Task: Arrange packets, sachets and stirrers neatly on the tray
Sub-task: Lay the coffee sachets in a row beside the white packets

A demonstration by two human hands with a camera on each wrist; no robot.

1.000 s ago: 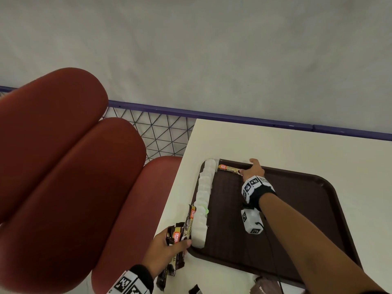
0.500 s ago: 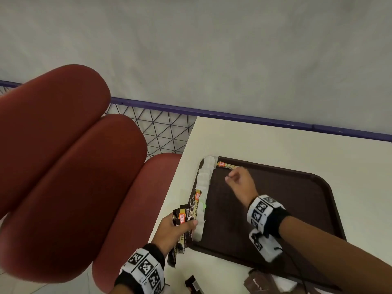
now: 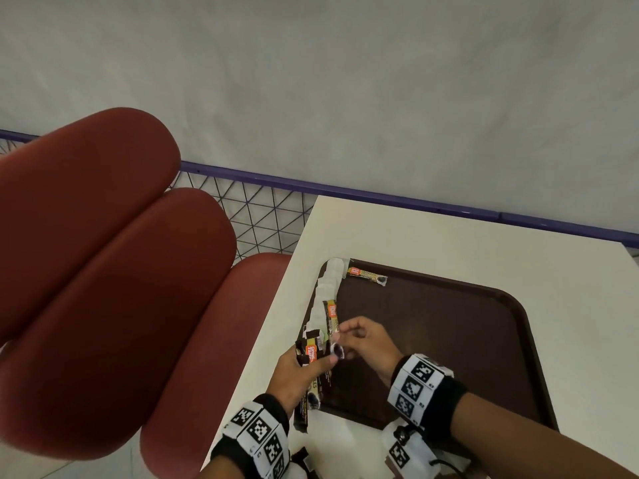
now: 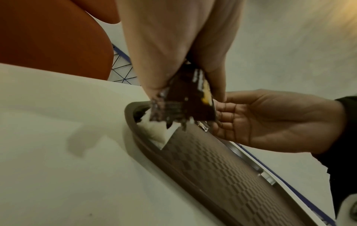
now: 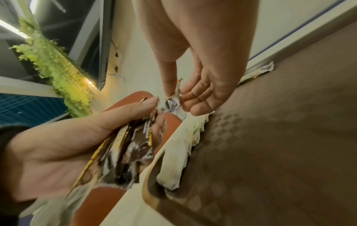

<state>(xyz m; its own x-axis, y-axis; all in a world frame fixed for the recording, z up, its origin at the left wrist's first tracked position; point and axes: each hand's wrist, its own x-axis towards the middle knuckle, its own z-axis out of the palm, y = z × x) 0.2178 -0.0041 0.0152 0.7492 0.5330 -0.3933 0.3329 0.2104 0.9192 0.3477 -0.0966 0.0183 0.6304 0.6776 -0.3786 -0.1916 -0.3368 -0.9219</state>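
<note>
**What I am wearing on my wrists**

My left hand and right hand are bare. Each wrist carries a black fabric band wrapped with white square panels — every panel printed with a black-and-white pixelled marker. Below my right wrist hangs a small white block bearing the same kind of markers, with a thin black cable looping beside it. My forearms are uncovered beyond the bands — no sleeves show.
</note>
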